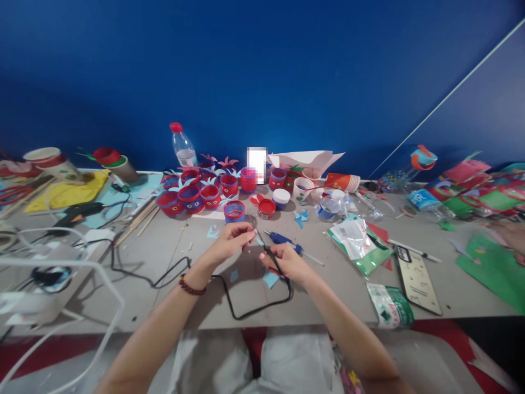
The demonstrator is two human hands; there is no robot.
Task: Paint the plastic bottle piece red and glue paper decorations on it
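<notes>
My left hand (232, 241) hovers over the grey table (328, 284) with its fingers pinched on a small pale piece I cannot make out. A dark red bead bracelet (191, 287) circles that wrist. My right hand (283, 260) is closed around a slim black tool whose black cable (246, 312) loops across the table in front of me. Its tip points up toward my left fingertips. Light blue paper scraps (269, 279) lie under and between my hands. A blue-handled tool (283, 239) rests just beyond them.
Several red and blue decorated cups (200, 194) cluster at the table's back, with a water bottle (182, 145) behind. A black glue gun (80, 212) and yellow sheet lie at left. Plastic packets (356, 241), a phone (418, 279) and green paper (492, 268) lie at right.
</notes>
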